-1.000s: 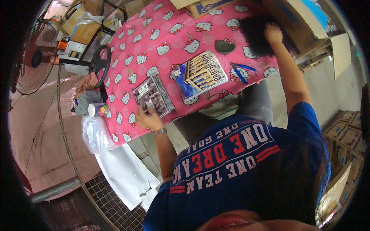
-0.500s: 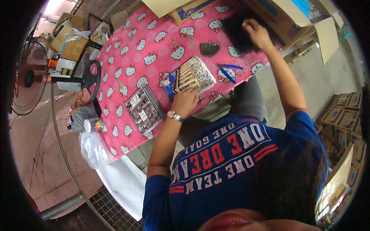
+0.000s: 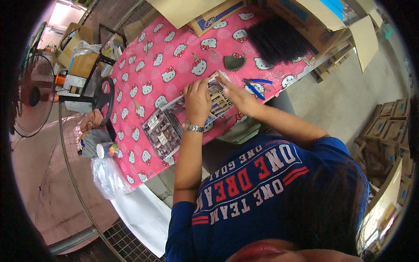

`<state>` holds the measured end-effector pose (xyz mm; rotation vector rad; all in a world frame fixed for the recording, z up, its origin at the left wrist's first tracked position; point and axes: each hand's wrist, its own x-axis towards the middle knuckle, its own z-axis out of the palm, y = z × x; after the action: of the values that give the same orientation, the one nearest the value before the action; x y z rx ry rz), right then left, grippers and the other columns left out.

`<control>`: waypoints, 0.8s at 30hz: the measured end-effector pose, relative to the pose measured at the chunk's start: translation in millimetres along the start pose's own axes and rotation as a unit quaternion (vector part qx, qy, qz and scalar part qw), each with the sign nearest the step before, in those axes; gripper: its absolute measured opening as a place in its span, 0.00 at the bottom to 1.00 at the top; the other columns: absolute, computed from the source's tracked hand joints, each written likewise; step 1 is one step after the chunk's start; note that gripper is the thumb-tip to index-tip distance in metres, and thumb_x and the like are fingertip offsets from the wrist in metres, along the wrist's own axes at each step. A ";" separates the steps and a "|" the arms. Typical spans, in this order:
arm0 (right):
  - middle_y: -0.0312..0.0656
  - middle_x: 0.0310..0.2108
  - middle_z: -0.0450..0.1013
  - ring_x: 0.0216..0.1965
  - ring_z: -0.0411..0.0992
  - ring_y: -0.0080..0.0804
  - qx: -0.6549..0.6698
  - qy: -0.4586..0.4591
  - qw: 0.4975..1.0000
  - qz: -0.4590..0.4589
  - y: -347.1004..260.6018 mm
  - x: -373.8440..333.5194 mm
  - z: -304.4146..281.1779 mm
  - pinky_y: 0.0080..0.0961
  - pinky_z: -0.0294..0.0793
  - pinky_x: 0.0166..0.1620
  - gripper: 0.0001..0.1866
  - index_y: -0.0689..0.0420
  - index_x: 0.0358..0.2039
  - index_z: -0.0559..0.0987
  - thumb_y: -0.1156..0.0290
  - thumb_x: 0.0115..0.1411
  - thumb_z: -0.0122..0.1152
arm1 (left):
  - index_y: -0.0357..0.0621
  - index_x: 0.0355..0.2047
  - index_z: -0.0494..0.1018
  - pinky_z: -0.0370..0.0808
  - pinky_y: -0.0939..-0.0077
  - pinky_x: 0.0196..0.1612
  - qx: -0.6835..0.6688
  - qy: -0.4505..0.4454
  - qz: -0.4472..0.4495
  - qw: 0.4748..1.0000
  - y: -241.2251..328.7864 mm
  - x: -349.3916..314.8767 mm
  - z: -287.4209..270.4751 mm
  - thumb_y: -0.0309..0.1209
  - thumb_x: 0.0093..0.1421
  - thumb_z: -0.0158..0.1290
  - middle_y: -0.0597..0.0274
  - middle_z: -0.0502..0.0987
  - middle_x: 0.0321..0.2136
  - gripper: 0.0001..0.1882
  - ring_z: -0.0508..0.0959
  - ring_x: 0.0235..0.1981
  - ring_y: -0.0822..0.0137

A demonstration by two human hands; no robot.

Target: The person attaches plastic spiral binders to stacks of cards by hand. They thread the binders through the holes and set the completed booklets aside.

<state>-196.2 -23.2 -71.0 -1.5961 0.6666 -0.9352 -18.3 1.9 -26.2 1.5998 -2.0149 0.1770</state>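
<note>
A flat pack of small items (image 3: 219, 101) lies near the front edge of a table covered with a pink cartoon-cat cloth (image 3: 148, 65). My left hand (image 3: 197, 99), with a wristwatch, grips the pack's left part. My right hand (image 3: 236, 97) holds its right end, fingers reaching over the far corner. A second, grey pack of small pieces (image 3: 162, 131) lies just left of my left hand. A heap of black bristly pieces (image 3: 277, 41) sits at the table's far right.
Blue-handled pliers (image 3: 255, 86) and a dark rounded piece (image 3: 235, 63) lie beyond my right hand. Cardboard boxes (image 3: 305, 13) line the table's far side. A fan (image 3: 30, 96), a black round seat (image 3: 104, 94), a clear plastic bag (image 3: 107, 174) and stacked boxes (image 3: 388, 126) surround the table.
My left hand moved from the grey pack to the middle pack. My right hand came back from the black heap and now holds the same pack.
</note>
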 end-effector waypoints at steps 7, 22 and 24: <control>0.51 0.43 0.75 0.46 0.73 0.47 -0.202 -0.043 0.970 -0.130 -31.0 25.6 -50.7 0.35 0.72 0.46 0.18 0.55 0.52 0.75 0.72 0.61 0.56 | 0.43 0.39 0.77 0.66 0.59 0.49 -0.119 -0.073 0.032 0.990 -18.2 8.1 -18.4 0.23 0.54 0.51 0.56 0.78 0.35 0.12 0.75 0.40 0.53; 0.44 0.33 0.69 0.36 0.71 0.41 -0.290 -0.034 0.940 -0.174 -48.1 37.6 -43.5 0.33 0.71 0.40 0.19 0.54 0.45 0.81 0.81 0.51 0.61 | 0.40 0.37 0.77 0.67 0.59 0.49 -0.117 -0.043 0.039 0.991 -12.8 3.4 -15.7 0.24 0.56 0.52 0.54 0.78 0.34 0.09 0.75 0.40 0.51; 0.44 0.32 0.68 0.35 0.71 0.41 -0.283 -0.041 0.946 -0.154 -50.6 32.8 -42.3 0.32 0.71 0.39 0.19 0.54 0.45 0.81 0.82 0.50 0.61 | 0.42 0.38 0.76 0.67 0.59 0.48 -0.107 -0.031 0.045 0.993 -10.5 1.4 -12.5 0.23 0.55 0.51 0.55 0.78 0.35 0.10 0.75 0.40 0.53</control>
<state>-217.7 -60.9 -11.5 -2.2892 0.6749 -0.9437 -4.5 3.1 -17.4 1.3979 -2.0773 -0.0535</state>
